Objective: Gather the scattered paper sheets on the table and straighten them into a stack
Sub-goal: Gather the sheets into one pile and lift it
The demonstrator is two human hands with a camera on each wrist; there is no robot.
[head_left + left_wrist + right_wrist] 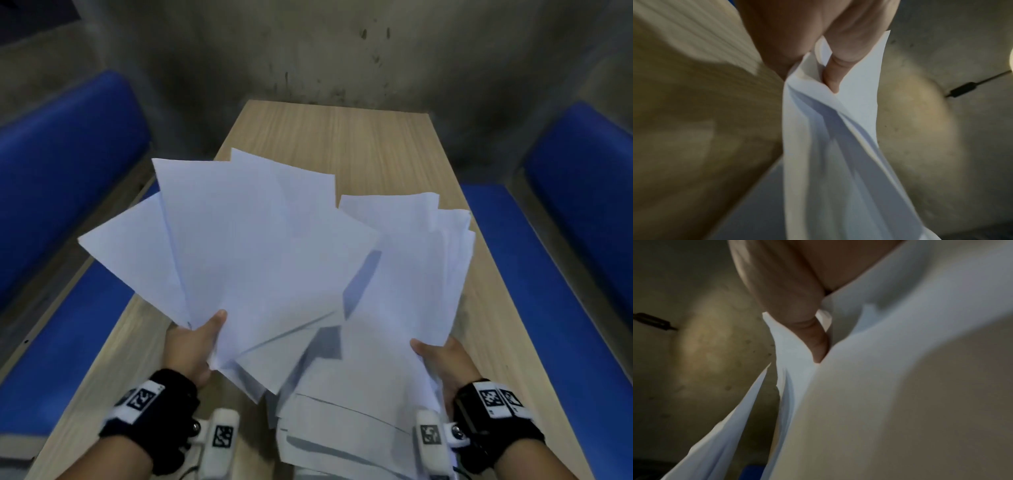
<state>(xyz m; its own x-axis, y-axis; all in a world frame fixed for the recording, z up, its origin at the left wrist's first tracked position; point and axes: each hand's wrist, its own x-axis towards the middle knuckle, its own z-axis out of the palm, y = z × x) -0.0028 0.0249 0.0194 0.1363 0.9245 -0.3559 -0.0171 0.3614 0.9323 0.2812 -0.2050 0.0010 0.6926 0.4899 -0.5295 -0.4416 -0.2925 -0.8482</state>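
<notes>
I counted two hands, the left hand and right hand, two fanned bundles of paper sheets, one table and two blue seats; the sheets overlapped too much to count.

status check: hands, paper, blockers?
Left hand pinches a fanned bunch of sheets, lifted. Right hand grips a second bunch. Edges unaligned, not yet one stack. Table beyond shows nothing in the way.
</notes>
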